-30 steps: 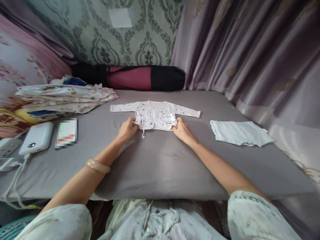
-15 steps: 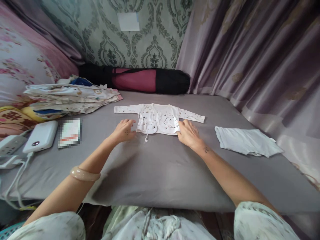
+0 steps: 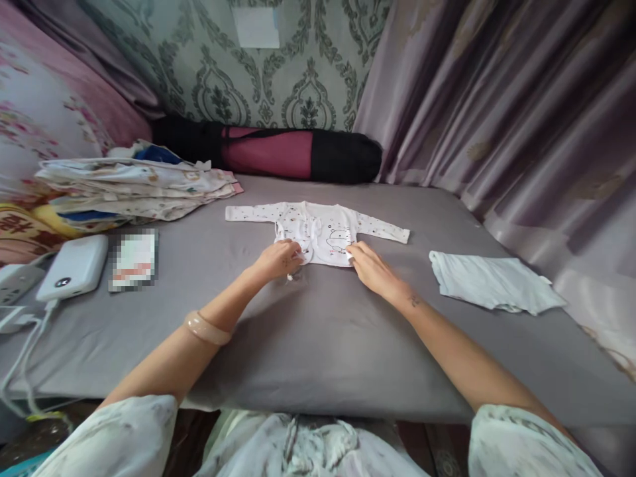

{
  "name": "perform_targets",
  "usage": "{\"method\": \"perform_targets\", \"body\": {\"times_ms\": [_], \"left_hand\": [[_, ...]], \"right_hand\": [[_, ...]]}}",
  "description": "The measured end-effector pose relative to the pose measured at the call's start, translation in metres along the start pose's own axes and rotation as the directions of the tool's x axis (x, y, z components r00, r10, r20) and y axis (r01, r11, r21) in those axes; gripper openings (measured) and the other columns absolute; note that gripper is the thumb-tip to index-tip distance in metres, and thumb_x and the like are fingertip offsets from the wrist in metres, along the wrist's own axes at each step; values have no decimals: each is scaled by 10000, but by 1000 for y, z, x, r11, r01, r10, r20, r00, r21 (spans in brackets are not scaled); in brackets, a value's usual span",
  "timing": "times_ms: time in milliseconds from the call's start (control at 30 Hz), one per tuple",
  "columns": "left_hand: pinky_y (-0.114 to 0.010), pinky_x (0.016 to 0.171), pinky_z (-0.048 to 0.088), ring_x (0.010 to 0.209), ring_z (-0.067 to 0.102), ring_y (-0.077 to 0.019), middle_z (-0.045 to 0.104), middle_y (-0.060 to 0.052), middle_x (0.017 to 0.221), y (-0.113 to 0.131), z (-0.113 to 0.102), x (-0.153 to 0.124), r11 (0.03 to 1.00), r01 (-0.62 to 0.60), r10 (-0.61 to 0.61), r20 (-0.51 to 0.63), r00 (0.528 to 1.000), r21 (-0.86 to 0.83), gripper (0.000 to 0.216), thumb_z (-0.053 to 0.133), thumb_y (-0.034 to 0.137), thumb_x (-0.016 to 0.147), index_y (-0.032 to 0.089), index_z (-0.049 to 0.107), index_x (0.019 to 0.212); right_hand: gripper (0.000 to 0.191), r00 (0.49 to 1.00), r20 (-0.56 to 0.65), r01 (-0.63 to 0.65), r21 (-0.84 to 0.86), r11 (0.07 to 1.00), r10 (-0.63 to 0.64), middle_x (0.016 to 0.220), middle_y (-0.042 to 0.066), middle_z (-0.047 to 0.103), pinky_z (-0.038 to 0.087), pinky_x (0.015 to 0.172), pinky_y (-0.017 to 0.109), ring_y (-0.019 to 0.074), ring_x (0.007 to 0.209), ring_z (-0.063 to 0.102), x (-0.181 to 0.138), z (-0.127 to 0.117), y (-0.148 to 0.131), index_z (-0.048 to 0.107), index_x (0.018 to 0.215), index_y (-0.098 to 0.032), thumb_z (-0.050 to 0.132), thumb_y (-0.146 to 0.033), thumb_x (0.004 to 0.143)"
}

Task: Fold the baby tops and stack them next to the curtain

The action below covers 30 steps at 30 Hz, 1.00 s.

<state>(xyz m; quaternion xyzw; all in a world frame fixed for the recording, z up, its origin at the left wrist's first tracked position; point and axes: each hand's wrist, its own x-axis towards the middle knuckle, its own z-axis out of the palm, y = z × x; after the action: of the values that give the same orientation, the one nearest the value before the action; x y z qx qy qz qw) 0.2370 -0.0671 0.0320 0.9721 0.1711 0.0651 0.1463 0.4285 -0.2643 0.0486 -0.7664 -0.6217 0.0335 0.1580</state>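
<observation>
A small white baby shirt [image 3: 318, 228] with printed dots and a cartoon animal lies flat on the grey sheet [image 3: 318, 331], its sleeves spread left and right. My left hand [image 3: 278, 260] rests on the shirt's lower left hem, fingers curled and pinching the fabric beside a dangling tie string. At the lower right hem, my right hand [image 3: 370, 266] has its fingers closed on the fabric edge. A pale bangle [image 3: 201, 328] sits on my left forearm.
A stack of folded patterned cloths [image 3: 134, 189] lies at the back left. A white folded cloth [image 3: 491, 281] lies to the right. A white power bank [image 3: 74, 266] with cables and a blurred card [image 3: 133, 258] sit at the left. A black-and-maroon roll bag [image 3: 298, 152] lines the wall.
Both hands let go of the hem and lay open beside the shirt half a second ago. They have now moved inward and closed on the lower hem again.
</observation>
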Motion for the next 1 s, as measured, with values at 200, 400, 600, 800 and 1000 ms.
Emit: {"method": "perform_targets", "body": {"times_ms": [200,400,600,800,1000], "left_hand": [[-275,747,445,921,614,-205,676,-64,916,3,-4,0,1000,16,-16,22,1000,-3,243,505,366,887,196,649,984],[-303,809,455,937,614,-226,662,-85,952,10,0,2,999,49,-49,-8,999,15,287,571,404,853,176,656,1005],[-282,788,463,972,603,-217,644,-88,1035,17,4,-1,995,95,-95,6,995,20,297,581,395,867,173,630,1058],[-283,766,459,1015,609,-230,662,-98,1041,32,-5,0,974,200,-205,31,978,108,237,487,335,915,177,659,959],[-306,759,463,992,633,-239,676,-108,1054,45,-3,3,938,296,-298,-15,954,179,294,396,289,951,175,653,1035]], "right_hand": [[555,964,-86,-196,416,888,253,1237,104,549,512,820,296,152,890,633,-9,19,20,470,1275,-201,512,-79,735],[480,901,-163,-320,378,869,402,1172,116,577,502,859,336,197,955,622,-4,31,9,481,1253,-165,549,-203,779],[403,922,-120,-357,102,929,368,1197,146,542,454,925,329,233,1093,570,-6,22,0,510,1249,-138,445,-138,851],[288,947,45,-315,-78,946,319,1208,124,556,448,864,304,246,1083,571,-6,-10,-11,602,1130,-189,509,-200,858],[244,988,38,-149,-30,988,150,1125,87,640,413,922,281,204,1084,572,45,7,-44,629,1081,-180,458,-186,907]]}}
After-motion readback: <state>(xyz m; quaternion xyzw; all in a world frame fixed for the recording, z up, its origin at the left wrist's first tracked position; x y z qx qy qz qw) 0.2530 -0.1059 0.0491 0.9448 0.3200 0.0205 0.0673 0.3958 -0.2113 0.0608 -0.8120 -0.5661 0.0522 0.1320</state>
